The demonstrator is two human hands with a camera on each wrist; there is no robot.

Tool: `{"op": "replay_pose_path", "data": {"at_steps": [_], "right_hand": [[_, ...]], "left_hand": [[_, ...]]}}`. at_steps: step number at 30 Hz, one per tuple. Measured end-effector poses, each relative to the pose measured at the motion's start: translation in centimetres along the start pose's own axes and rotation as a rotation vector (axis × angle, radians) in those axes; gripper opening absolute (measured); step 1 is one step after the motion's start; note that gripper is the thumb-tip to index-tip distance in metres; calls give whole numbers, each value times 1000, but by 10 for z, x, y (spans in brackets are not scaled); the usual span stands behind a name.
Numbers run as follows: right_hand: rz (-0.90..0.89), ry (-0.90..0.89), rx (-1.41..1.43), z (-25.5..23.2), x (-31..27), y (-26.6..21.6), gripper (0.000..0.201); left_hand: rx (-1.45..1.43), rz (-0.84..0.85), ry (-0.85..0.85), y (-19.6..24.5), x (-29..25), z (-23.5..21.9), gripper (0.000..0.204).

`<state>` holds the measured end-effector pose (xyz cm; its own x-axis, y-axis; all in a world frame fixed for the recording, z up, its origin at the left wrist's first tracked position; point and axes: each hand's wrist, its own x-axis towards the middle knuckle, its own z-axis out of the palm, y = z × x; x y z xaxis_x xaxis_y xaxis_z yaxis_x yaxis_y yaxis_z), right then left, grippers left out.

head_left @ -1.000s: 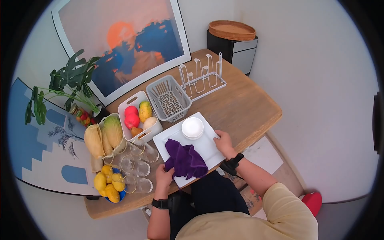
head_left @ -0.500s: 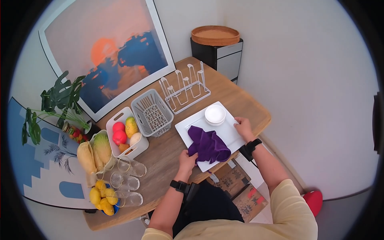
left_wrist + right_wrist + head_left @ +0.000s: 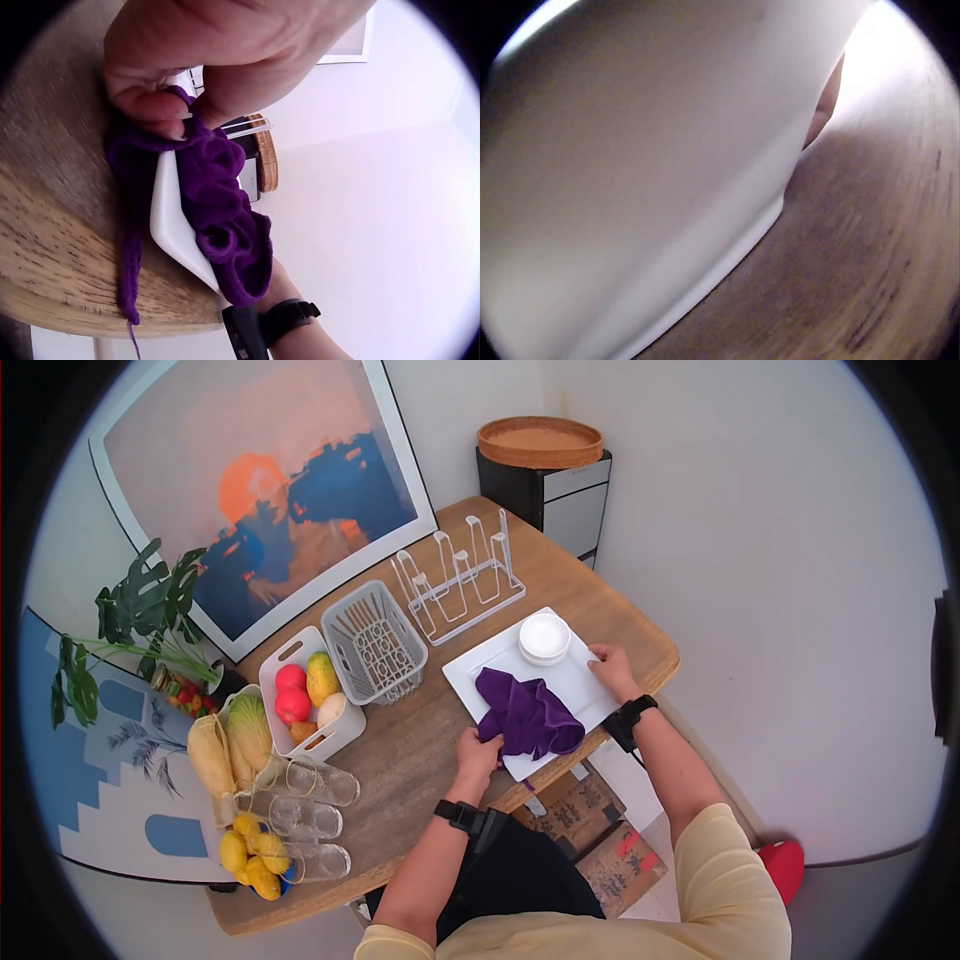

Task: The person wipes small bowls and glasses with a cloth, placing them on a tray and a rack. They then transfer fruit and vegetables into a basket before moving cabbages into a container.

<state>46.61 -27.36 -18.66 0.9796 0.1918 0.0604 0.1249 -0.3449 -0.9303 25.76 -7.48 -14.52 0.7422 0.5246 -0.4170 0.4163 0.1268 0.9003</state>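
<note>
A square white plate (image 3: pixel 478 663) lies by the front edge of the table, carrying small stacked white bowls (image 3: pixel 544 636) and a crumpled purple cloth (image 3: pixel 530 712). At the plate's left side, my left hand (image 3: pixel 478 758) pinches the cloth against the rim. The left wrist view shows its thumb and fingertips (image 3: pixel 161 112) meeting over the cloth, part of which hangs outside the rim. My right hand (image 3: pixel 614 670) grips the opposite edge. In the right wrist view the plate fills most of the picture and hides nearly all of that hand (image 3: pixel 826 109).
Behind the plate stand a white cup rack (image 3: pixel 462 595) and a grey basket (image 3: pixel 375 645). Leftward are a white bin (image 3: pixel 340 735) of fruit, clear glasses (image 3: pixel 306 817), bagged vegetables (image 3: pixel 212 755) and lemons (image 3: pixel 258 855). The table's front edge (image 3: pixel 560 765) runs under the plate.
Both hands have moved the plate, with bowls and cloth on it, rightward along the table, away from the glasses. Over the last half second it has barely shifted. The head view has turned.
</note>
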Motion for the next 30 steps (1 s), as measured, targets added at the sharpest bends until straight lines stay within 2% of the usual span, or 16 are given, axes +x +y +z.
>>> {"op": "replay_pose_path", "data": {"at_steps": [7, 9, 10, 12, 13, 15, 16, 18, 20, 22, 24, 26, 27, 28, 29, 30], "right_hand": [[-52, -46, -120, -4, 0, -8, 29], [-91, 25, -312, -9, -4, -20, 25], [-94, 21, -314, -9, -9, -31, 25], [-339, 280, -310, -4, -25, -57, 23], [-341, 272, -310, -3, -39, -73, 23], [-250, -150, -259, -2, -78, -112, 34], [-273, -208, -378, 2, -98, -129, 40], [-494, -21, -527, 13, -125, -123, 41], [-483, 45, -612, 20, -132, -108, 34], [-314, -155, -583, 19, -129, -97, 29], [-327, -57, -580, 26, -120, -88, 26], [-232, 22, -394, 31, -102, -92, 30], [-211, -51, -137, 33, -94, -95, 30], [-174, -64, 483, 47, -114, -161, 26], [-176, -139, 583, 46, -125, -196, 23], [-217, -101, 672, 54, -131, -227, 23]], "left_hand": [[2, 14, -10, -2, -3, -5, 21], [-97, 11, -28, 1, -10, -15, 28], [-101, 11, -25, 3, -17, -25, 28], [-71, 314, 117, 5, -38, -58, 31], [-104, 338, 94, 3, -50, -79, 28], [-134, 333, 46, -1, -81, -125, 22], [-129, 307, 28, -2, -98, -144, 19], [-149, 304, 60, -10, -131, -168, 17], [-174, 295, 126, -27, -158, -192, 16], [-232, 250, 51, -46, -175, -202, 14], [-210, 248, 65, -60, -183, -208, 14], [-185, 274, 25, -67, -186, -206, 14], [-217, 272, -27, -68, -186, -204, 15], [-222, 278, -46, -65, -186, -200, 15], [-141, 344, -79, -54, -184, -195, 17], [-60, 411, -115, -41, -183, -191, 20]]}}
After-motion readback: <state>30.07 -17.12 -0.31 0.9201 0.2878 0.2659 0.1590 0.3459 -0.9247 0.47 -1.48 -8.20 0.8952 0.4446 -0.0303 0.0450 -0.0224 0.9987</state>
